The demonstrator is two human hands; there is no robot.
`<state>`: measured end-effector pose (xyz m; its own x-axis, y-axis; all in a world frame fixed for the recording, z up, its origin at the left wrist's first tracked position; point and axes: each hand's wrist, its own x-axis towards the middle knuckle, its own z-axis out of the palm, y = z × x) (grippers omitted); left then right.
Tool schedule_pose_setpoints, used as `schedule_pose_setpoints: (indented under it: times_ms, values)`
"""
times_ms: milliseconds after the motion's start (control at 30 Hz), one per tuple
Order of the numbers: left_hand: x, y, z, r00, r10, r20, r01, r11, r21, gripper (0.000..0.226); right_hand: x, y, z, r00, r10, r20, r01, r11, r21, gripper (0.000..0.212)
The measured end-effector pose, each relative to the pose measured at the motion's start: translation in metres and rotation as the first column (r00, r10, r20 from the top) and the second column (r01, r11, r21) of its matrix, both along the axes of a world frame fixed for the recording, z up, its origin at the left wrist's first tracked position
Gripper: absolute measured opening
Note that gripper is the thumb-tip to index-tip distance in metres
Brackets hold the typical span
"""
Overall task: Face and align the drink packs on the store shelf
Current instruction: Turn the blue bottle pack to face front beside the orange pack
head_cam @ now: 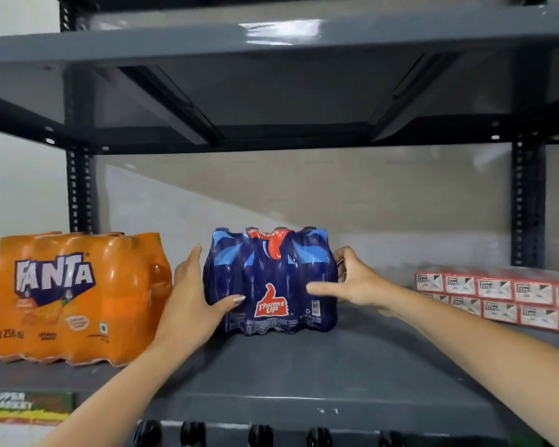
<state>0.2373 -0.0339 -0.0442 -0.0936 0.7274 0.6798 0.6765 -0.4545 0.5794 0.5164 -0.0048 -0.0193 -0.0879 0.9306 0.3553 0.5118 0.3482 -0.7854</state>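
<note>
Grey steel shelf (352, 375), with an upper deck overhead and slotted uprights at the back corners. On it, from the person's left: an orange Fanta pack (75, 298) standing at the front edge, label outward; a blue Thums Up pack (271, 282) at mid-shelf, set further back than its neighbour, logo facing forward; and a red-and-white carton stack (497, 295) well apart on the right. The left hand (194, 295) lies flat against the blue pack's left side, thumb across the front film. The right hand (352, 282) cups the right side, thumb on the front, fingers curled round the corner. Both hands are spread wide and together clamp the pack between them. Judged handling: a shrink-wrapped bundle of full bottles is likely heavy; the glossy film is soft and slippery, yielding between bottles. Hold is best taken low on opposite sides, against the bottle bodies, and the pack slid rather than lifted.
</note>
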Motion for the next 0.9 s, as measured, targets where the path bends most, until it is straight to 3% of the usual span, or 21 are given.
schedule_pose_setpoints:
  times_ms: [67, 133, 200, 267, 367, 467, 600, 733, 800, 900]
  values:
    - [0.012, -0.014, -0.004, 0.999, 0.022, 0.036, -0.021, 1.000, -0.014, 0.118, -0.001, 0.003, 0.009, 0.997, -0.021, -0.077, 0.020, 1.000, -0.011, 0.085]
    - [0.032, -0.028, -0.004, 0.979, -0.046, 0.199, 0.073, 0.989, -0.129, 0.121, -0.002, 0.014, 0.020, 0.972, -0.092, -0.215, 0.093, 0.996, -0.007, 0.088]
    - [0.052, -0.033, 0.007, 0.915, -0.079, 0.396, 0.189, 0.950, -0.248, 0.107, -0.007, 0.023, 0.027, 0.926, -0.128, -0.355, 0.118, 0.992, -0.049, 0.079]
    - [0.066, -0.026, 0.023, 0.875, 0.005, 0.484, 0.181, 0.924, -0.338, 0.091, -0.015, 0.028, 0.026, 0.908, -0.088, -0.409, 0.048, 0.993, -0.106, 0.073]
    - [0.070, -0.011, 0.032, 0.894, 0.086, 0.440, 0.102, 0.917, -0.386, 0.081, -0.028, 0.023, 0.019, 0.929, -0.011, -0.369, -0.019, 0.997, -0.077, 0.051]
    - [0.054, 0.007, 0.024, 0.880, -0.002, 0.476, 0.197, 0.912, -0.361, 0.083, -0.031, 0.005, 0.019, 0.962, -0.016, -0.274, 0.011, 1.000, -0.017, 0.045]
    - [0.041, 0.027, 0.030, 0.673, -0.117, 0.730, 0.492, 0.808, -0.325, 0.092, -0.027, -0.012, 0.007, 0.970, -0.054, -0.238, 0.085, 0.989, 0.123, 0.030]
    - [0.059, 0.036, 0.048, 0.504, -0.194, 0.842, 0.692, 0.674, -0.260, 0.089, -0.031, -0.039, -0.006, 0.992, -0.124, -0.037, 0.129, 0.935, 0.329, 0.022]
    - [0.066, 0.043, 0.051, 0.444, -0.234, 0.865, 0.744, 0.634, -0.211, 0.087, -0.033, -0.046, -0.005, 0.996, -0.085, -0.013, 0.084, 0.937, 0.339, 0.028]
    - [0.070, 0.038, 0.047, 0.405, -0.264, 0.875, 0.748, 0.646, -0.151, 0.070, -0.027, -0.037, 0.006, 0.994, -0.041, -0.104, 0.068, 0.961, 0.267, 0.035]
